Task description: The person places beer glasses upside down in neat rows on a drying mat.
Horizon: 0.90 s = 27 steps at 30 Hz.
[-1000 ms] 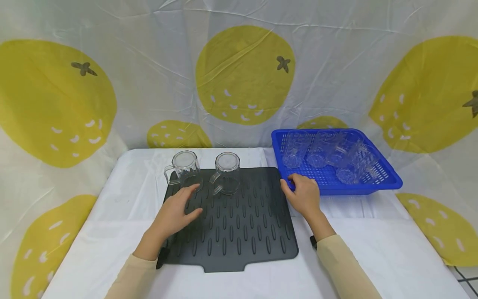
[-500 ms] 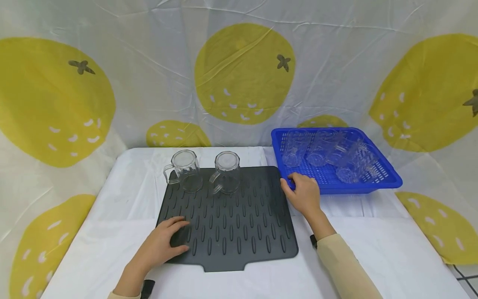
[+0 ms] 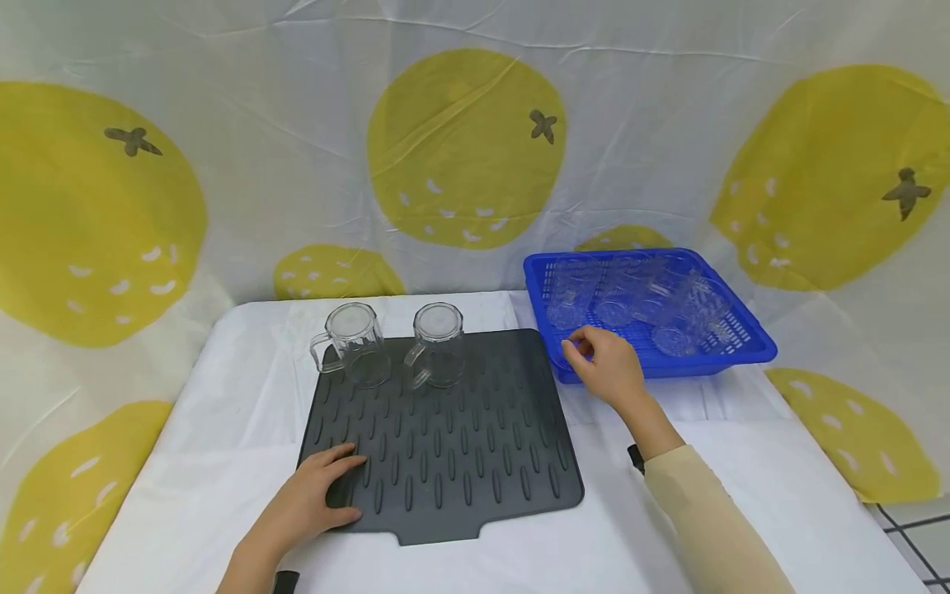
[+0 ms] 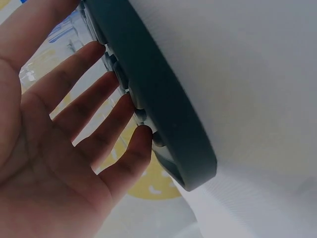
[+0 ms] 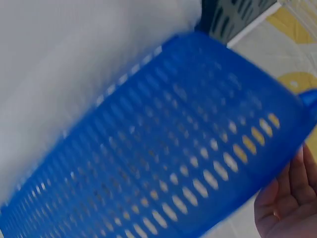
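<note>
My left hand lies over the near left part of the black ridged drying mat, fingers spread and relaxed. In the left wrist view its fingertips reach the ridges by the mat's edge. Two clear glass mugs with handles, a left one and a right one, stand upside down at the mat's far left. At the near left corner of the blue plastic basket is my right hand, its fingers loosely bent with nothing between them. Several clear glass mugs lie inside the basket.
A white cloth covers the table, and the basket stands right of the mat at the back. Behind them hangs a white curtain printed with big yellow fruit. Floor tiles show past the right edge.
My left hand has drawn back from beside the left mug to the mat's near left side. The right hand has come slightly off the basket's corner rim. The head view has shifted a little.
</note>
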Motion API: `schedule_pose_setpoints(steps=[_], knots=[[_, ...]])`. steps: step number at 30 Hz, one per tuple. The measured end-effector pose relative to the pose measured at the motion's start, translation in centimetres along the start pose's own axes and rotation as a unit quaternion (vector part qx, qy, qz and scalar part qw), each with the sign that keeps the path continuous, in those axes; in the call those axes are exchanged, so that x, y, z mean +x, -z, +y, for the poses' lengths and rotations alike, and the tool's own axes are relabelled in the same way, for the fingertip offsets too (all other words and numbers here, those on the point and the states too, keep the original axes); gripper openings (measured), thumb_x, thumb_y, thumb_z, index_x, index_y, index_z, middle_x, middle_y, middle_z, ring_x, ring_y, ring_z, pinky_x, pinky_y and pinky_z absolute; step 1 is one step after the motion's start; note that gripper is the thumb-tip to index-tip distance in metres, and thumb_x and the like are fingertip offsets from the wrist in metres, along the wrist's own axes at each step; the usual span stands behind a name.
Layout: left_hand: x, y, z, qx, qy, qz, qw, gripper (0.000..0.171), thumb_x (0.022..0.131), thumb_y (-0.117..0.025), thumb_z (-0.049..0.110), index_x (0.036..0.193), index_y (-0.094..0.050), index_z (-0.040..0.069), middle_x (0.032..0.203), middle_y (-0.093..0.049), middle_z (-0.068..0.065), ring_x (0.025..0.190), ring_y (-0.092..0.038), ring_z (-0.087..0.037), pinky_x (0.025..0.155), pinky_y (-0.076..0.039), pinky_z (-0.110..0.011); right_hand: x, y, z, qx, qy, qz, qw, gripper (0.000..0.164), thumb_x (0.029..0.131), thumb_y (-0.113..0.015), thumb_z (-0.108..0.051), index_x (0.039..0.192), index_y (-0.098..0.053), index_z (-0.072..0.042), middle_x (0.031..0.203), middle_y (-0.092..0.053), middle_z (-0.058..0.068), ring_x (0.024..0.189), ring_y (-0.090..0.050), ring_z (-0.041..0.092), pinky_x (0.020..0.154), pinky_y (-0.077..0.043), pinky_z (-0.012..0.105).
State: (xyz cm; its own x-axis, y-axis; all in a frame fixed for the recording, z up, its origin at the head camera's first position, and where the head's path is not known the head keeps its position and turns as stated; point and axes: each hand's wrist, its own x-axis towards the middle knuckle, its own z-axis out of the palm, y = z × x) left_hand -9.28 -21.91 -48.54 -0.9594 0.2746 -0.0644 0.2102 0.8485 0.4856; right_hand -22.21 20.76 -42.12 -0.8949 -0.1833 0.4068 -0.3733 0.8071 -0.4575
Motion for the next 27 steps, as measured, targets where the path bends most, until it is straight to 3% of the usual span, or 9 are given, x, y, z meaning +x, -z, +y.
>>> schedule_pose_setpoints(steps=[6, 9, 17, 27], knots=[[0.0, 0.0, -0.1, -0.004, 0.001, 0.003, 1.0, 0.068, 0.07, -0.088, 0.029, 0.13, -0.063, 0.011, 0.144, -0.047, -0.014, 0.132, -0.039, -0.042, 0.102, -0.039, -0.057, 1.6, 2.9, 0.7, -0.066, 0.019, -0.082, 0.994, 0.025, 0.096, -0.06, -0.027, 0.105, -0.068, -0.004, 0.079, -0.063, 0.004, 0.062, -0.054, 0.017, 0.058, -0.048, 0.039], [-0.2, 0.0, -0.2, -0.008, 0.0, 0.008, 0.9999, 0.067, 0.069, -0.089, 0.028, 0.129, -0.063, 0.01, 0.144, -0.047, -0.014, 0.132, -0.039, -0.042, 0.102, -0.04, -0.057, 2.4, 4.2, 1.3, -0.09, 0.018, -0.101, 0.991, 0.026, 0.096, -0.06, -0.026, 0.106, -0.068, -0.003, 0.081, -0.064, 0.006, 0.063, -0.056, 0.018, 0.059, -0.049, 0.041], [-0.3, -0.1, -0.2, -0.006, 0.002, 0.004, 1.0, 0.067, 0.069, -0.089, 0.028, 0.128, -0.064, 0.011, 0.143, -0.048, -0.014, 0.132, -0.04, -0.042, 0.101, -0.041, -0.057, 4.0, 7.9, 4.5, -0.12, -0.044, -0.112, 0.985, 0.034, 0.098, -0.055, -0.028, 0.11, -0.064, 0.002, 0.088, -0.064, 0.014, 0.076, -0.059, 0.029, 0.068, -0.05, 0.048], [-0.4, -0.2, -0.2, -0.006, 0.005, 0.005, 1.0, 0.068, 0.069, -0.089, 0.029, 0.129, -0.063, 0.012, 0.144, -0.048, -0.014, 0.132, -0.041, -0.04, 0.101, -0.041, -0.055, 5.4, 11.4, 9.7, -0.132, -0.102, -0.102, 0.981, 0.044, 0.096, -0.054, -0.027, 0.118, -0.057, 0.011, 0.112, -0.058, 0.033, 0.103, -0.053, 0.049, 0.084, -0.044, 0.062]])
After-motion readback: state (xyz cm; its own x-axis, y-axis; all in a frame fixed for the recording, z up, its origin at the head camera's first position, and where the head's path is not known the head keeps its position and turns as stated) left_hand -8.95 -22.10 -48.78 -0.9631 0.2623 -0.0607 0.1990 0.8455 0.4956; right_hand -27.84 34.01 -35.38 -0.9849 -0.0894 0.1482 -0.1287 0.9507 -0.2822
